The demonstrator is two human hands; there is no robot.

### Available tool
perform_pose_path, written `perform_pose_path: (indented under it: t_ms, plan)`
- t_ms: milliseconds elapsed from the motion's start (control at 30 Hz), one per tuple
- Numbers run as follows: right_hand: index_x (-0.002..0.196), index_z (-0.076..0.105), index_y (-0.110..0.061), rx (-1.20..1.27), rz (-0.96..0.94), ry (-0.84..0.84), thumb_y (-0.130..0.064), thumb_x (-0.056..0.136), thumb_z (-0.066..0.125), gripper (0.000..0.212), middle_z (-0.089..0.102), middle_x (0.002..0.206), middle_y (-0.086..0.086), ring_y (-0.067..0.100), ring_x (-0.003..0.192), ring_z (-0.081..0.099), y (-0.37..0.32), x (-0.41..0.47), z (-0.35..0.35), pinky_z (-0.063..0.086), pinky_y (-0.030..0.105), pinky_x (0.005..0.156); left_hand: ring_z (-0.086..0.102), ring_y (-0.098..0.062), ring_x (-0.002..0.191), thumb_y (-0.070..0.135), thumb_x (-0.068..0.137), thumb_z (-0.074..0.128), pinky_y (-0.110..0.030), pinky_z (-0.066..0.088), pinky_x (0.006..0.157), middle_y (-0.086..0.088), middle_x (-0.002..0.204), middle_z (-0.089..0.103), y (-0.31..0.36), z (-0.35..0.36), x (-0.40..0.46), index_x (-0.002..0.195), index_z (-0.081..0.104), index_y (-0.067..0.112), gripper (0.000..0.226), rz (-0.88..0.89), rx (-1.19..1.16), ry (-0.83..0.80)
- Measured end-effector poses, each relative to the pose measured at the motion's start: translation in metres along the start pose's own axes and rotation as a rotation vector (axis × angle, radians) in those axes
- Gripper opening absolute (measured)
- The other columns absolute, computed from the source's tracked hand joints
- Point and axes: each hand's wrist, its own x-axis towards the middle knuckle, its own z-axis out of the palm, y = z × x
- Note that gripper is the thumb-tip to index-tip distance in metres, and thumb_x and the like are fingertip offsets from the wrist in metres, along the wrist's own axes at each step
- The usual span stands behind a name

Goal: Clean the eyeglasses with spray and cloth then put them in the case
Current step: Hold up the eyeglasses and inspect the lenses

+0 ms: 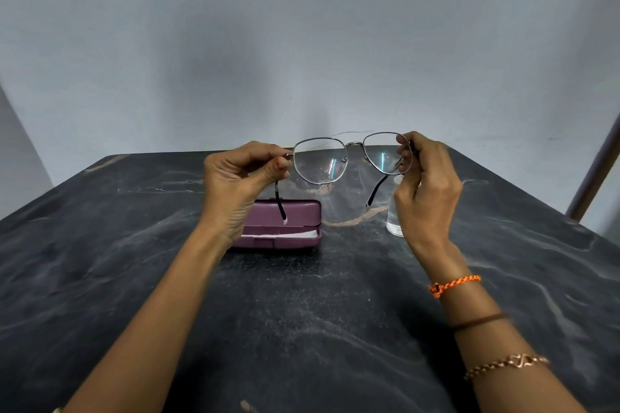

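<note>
Metal-framed eyeglasses (354,145) with clear lenses are held up above the table, temples unfolded and pointing down toward me. My left hand (240,179) pinches the left hinge. My right hand (424,184) grips the right rim and hinge. Below the left hand lies a purple glasses case (295,214), its lid slightly ajar, with a white cloth edge (285,235) showing in the gap. A small clear spray bottle (394,226) stands on the table behind my right hand, mostly hidden by it.
The dark marble-patterned table (302,312) fills the lower view, backed by a pale wall (302,43). A metal pole (595,171) leans at the right edge. Bracelets circle my right wrist.
</note>
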Motion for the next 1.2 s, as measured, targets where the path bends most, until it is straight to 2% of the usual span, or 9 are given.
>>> perform_pose_path:
  t_ms: [233,400,600,733,800,933,1033,1100,1200]
  plan:
    - [0.098,0.063,0.007,0.019,0.054,0.007,-0.001,0.084,0.041,0.027,0.068,0.085,0.020,0.033,0.075,0.066,0.003,-0.003,0.001,0.049,0.029,0.070,0.063,0.001,0.069,0.015,0.060,0.071,-0.014,0.052,0.066,0.018,0.065,0.070,-0.002,0.002,0.001,0.067,0.073,0.028,0.015,0.032,0.097,0.040]
    - [0.100,0.062,0.004,0.093,0.138,0.012,0.004,0.087,0.047,0.020,0.067,0.084,0.016,0.022,0.065,0.064,0.002,-0.004,0.001,0.055,0.044,0.057,0.063,0.001,0.070,0.013,0.061,0.070,-0.014,0.052,0.067,0.020,0.065,0.070,0.001,0.005,-0.001,0.067,0.072,0.028,0.016,0.073,0.143,0.013]
    - [0.105,0.060,0.001,0.174,0.198,-0.007,0.003,0.088,0.046,0.022,0.060,0.094,-0.003,0.012,0.070,0.065,0.005,-0.006,0.004,0.058,0.032,0.064,0.063,-0.001,0.071,0.013,0.062,0.070,-0.016,0.053,0.068,0.018,0.067,0.070,0.001,0.007,-0.001,0.067,0.072,0.028,0.017,0.084,0.146,0.015]
    - [0.102,0.061,0.002,0.138,0.187,-0.020,0.000,0.086,0.052,0.019,0.066,0.091,0.008,0.015,0.065,0.062,0.011,-0.009,0.004,0.054,0.030,0.059,0.063,0.000,0.071,0.012,0.061,0.070,-0.015,0.052,0.068,0.018,0.066,0.070,-0.002,0.009,-0.002,0.066,0.072,0.028,0.017,0.066,0.151,0.033]
    - [0.098,0.063,0.003,0.074,0.169,-0.036,-0.003,0.084,0.057,0.016,0.067,0.086,0.015,0.004,0.062,0.052,0.014,-0.012,0.005,0.048,0.023,0.055,0.062,0.000,0.070,0.011,0.061,0.070,-0.013,0.050,0.067,0.017,0.065,0.070,-0.004,0.011,-0.003,0.065,0.072,0.028,0.017,0.059,0.161,0.049]
    - [0.095,0.062,0.002,0.011,0.176,-0.068,-0.009,0.082,0.064,0.018,0.065,0.091,0.016,0.001,0.066,0.043,0.017,-0.018,0.004,0.037,0.015,0.057,0.062,0.001,0.070,0.010,0.061,0.070,-0.013,0.050,0.067,0.017,0.065,0.070,-0.006,0.014,-0.002,0.065,0.072,0.027,0.017,0.045,0.147,0.072]
    - [0.097,0.062,0.001,-0.008,0.182,-0.108,-0.014,0.078,0.069,0.025,0.064,0.094,0.015,0.006,0.057,0.047,0.020,-0.017,0.002,0.036,0.015,0.055,0.063,0.001,0.070,0.010,0.061,0.070,-0.013,0.050,0.068,0.017,0.065,0.070,-0.010,0.017,0.001,0.065,0.072,0.028,0.019,0.055,0.166,0.085]
    - [0.099,0.061,0.001,-0.017,0.166,-0.132,-0.018,0.075,0.072,0.032,0.063,0.097,0.016,0.013,0.054,0.053,0.020,-0.016,0.001,0.044,0.021,0.052,0.063,0.001,0.070,0.010,0.060,0.069,-0.012,0.051,0.067,0.018,0.065,0.070,-0.013,0.017,0.005,0.065,0.072,0.029,0.020,0.060,0.157,0.124]
    - [0.101,0.061,-0.002,-0.084,0.118,-0.136,-0.030,0.072,0.073,0.043,0.060,0.100,0.016,0.015,0.062,0.056,0.020,-0.014,0.000,0.047,0.025,0.050,0.064,0.001,0.069,0.010,0.060,0.069,-0.012,0.052,0.066,0.018,0.064,0.070,-0.018,0.016,0.015,0.065,0.073,0.029,0.020,0.045,0.093,0.222]
